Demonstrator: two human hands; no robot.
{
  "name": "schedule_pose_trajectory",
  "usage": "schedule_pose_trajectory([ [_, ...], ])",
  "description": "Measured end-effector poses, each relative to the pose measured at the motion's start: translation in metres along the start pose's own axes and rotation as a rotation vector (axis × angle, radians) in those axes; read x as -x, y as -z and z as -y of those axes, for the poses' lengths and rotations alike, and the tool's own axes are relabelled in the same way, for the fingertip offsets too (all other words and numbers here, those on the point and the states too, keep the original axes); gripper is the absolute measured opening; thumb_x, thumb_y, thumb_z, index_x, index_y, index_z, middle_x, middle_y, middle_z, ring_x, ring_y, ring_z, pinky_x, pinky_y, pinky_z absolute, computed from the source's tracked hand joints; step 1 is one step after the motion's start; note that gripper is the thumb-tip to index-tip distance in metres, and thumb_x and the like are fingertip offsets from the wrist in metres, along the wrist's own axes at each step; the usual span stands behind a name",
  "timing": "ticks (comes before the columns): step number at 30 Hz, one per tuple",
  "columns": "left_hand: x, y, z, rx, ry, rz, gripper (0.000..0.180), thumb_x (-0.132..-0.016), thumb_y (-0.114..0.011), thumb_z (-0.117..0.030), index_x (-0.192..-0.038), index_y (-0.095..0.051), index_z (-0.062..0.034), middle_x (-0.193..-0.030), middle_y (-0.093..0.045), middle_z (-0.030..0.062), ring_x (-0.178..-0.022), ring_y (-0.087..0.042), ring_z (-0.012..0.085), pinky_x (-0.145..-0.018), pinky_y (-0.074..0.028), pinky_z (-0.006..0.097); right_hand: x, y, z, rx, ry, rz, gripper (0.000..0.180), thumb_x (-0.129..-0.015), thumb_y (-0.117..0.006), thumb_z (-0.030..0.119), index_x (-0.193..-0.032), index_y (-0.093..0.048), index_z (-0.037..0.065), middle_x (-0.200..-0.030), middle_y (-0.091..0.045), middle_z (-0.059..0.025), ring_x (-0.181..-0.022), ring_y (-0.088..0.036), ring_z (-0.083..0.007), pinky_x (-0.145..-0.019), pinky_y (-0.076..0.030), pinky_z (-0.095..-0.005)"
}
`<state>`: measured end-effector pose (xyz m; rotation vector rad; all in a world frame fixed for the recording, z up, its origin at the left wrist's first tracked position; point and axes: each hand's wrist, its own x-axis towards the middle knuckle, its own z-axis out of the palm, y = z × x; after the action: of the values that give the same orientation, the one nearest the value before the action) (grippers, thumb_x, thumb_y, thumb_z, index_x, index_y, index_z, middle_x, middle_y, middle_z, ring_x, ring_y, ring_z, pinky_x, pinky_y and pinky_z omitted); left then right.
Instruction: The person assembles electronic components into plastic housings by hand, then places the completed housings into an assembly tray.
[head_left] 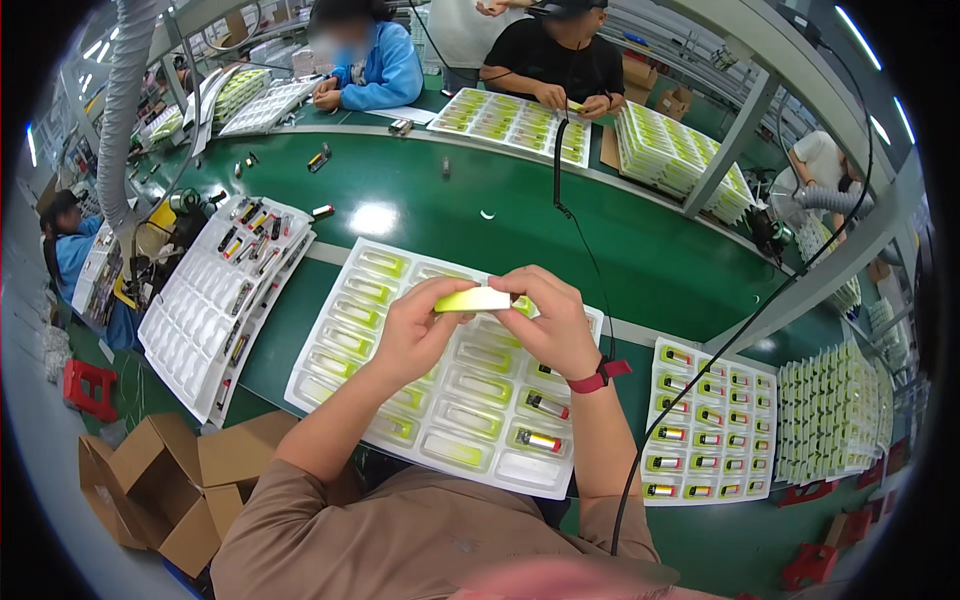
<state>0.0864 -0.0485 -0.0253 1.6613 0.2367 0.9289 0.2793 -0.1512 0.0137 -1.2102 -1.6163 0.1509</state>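
While both forearms rise from the lower edge of the view and bend inward at the wrists, the left hand (410, 335) and the right hand (555, 325) meet over the middle of the green worktop (640, 250), above a white blister tray (455, 375). Between them they carry a small flat yellow-green casing (473, 299), held level with its long side running from hand to hand. The left hand is curled, its thumb and forefinger closed on the casing's left end; the right hand is likewise curled, fingers folded over the right end, so that both hands pinch the one piece and neither is spread. A red wristband (597, 377) sits on the right wrist, and a black cable (600, 300) runs down just beside it.

The tray under the hands lies near the worktop's near edge; most of its pockets hold yellow-green parts, and a few toward its right end hold small cylindrical cells. A second white tray (222, 295) lies toward the left edge with a few dark pieces at its far end, a smaller tray (712, 425) of filled pockets toward the right. An open cardboard box (165, 490) stands below the near-left corner
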Motion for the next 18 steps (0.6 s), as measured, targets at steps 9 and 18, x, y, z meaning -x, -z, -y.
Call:
schedule_pose_trajectory([
  [9,0.006,0.011,-0.010,0.044,0.118,0.057,0.033,-0.099,-0.059,0.003,-0.131,-0.059,-0.0007,-0.122,-0.064,0.0150,-0.106,-0.069,0.0218,-0.090,-0.057,0.034,-0.006,0.007,0.025,-0.008,0.023,0.142,0.030,-0.088,-0.065,0.002,-0.118,-0.067,0.002,-0.099,-0.068,-0.0145,-0.089,-0.068,-0.0306,-0.077,-0.055,-0.0382],
  [18,-0.011,0.025,-0.035,-1.067,-0.473,0.181,0.046,-0.074,-0.066,0.007,-0.120,-0.063,0.0004,-0.109,-0.068,0.0139,-0.097,-0.067,0.0313,-0.084,-0.056,0.041,-0.001,-0.012,0.014,0.439,0.272,0.128,0.040,-0.078,-0.067,-0.004,-0.118,-0.067,-0.002,-0.097,-0.067,-0.0135,-0.088,-0.067,-0.0316,-0.078,-0.057,-0.0414],
])
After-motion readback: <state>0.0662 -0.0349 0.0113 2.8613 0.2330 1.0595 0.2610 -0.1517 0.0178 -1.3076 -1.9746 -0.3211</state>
